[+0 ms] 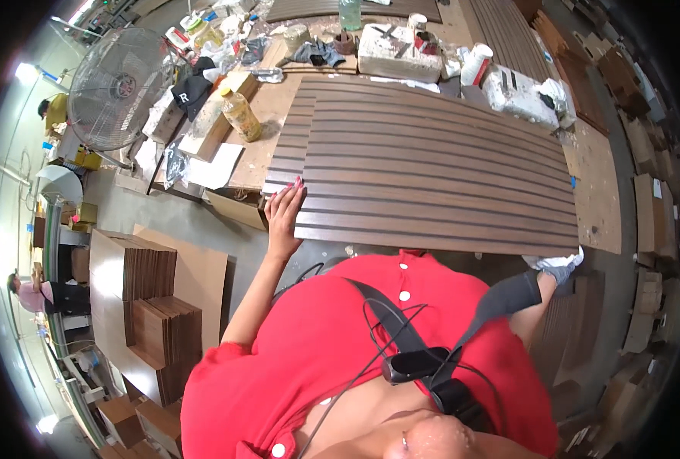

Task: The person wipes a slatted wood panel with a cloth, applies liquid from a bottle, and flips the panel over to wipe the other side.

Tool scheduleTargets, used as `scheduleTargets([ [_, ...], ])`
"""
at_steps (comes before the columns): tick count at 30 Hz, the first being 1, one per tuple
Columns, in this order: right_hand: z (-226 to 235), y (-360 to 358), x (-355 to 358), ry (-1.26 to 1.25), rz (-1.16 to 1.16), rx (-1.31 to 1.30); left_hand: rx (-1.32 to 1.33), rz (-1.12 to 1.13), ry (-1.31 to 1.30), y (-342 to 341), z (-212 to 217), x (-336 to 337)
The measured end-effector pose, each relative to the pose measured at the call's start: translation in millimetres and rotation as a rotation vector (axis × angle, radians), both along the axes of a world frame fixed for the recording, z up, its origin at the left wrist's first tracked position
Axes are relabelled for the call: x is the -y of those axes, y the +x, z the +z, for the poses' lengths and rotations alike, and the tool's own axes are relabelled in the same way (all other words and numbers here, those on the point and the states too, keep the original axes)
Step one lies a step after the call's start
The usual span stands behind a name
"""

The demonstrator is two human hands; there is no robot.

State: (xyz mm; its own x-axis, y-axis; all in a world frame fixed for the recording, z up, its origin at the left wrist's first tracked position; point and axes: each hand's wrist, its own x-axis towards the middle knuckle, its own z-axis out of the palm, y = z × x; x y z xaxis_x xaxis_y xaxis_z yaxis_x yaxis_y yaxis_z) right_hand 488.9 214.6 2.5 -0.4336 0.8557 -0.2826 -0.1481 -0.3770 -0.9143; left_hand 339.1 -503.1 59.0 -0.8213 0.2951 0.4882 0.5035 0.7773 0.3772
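Note:
A brown wood-grain panel point(439, 168) with dark grooves lies across the bench in front of me. A strip of similar grooved panel point(290, 145) shows along its left side, apparently beneath it. My left hand point(285, 218) is bare and rests at the near left corner, fingers stretched out over the panel edge. At the near right corner is my right hand point(560, 271), in a grey glove with a dark sleeve on the forearm. It holds a bunched white cloth point(542, 262) against the panel's edge; its fingers are partly hidden.
Beyond the panel stand white foam blocks point(399, 53), a white bottle point(476, 64) and a green bottle point(350, 14). A yellow-capped bottle point(240, 115) and a large fan point(118, 88) are at left. Stacked brown boards point(152, 268) stand lower left; a person point(34, 293) is farther off.

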Motion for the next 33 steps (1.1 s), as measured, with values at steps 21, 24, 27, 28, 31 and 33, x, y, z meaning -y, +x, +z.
scheduleTargets([
  [21, 97, -37, 38, -0.183, 0.124, 0.093, 0.047, -0.241, 0.207, -21, 23, 8],
  [24, 113, -26, 27, -0.069, 0.089, 0.055, -0.003, -0.260, 0.186, -34, 47, 11],
  [27, 138, -30, 15, 0.005, 0.068, 0.036, -0.078, -0.258, 0.123, -43, 80, 13],
  [28, 157, -36, 14, 0.015, 0.067, 0.057, -0.129, -0.284, 0.134, -49, 90, 13],
  [31, 194, -41, 6, 0.199, -0.042, 0.277, -0.221, -0.274, 0.195, -55, 121, 11],
  [33, 198, -29, -50, 0.354, -0.003, 0.173, -0.317, -0.293, 0.269, -67, 128, 9],
])
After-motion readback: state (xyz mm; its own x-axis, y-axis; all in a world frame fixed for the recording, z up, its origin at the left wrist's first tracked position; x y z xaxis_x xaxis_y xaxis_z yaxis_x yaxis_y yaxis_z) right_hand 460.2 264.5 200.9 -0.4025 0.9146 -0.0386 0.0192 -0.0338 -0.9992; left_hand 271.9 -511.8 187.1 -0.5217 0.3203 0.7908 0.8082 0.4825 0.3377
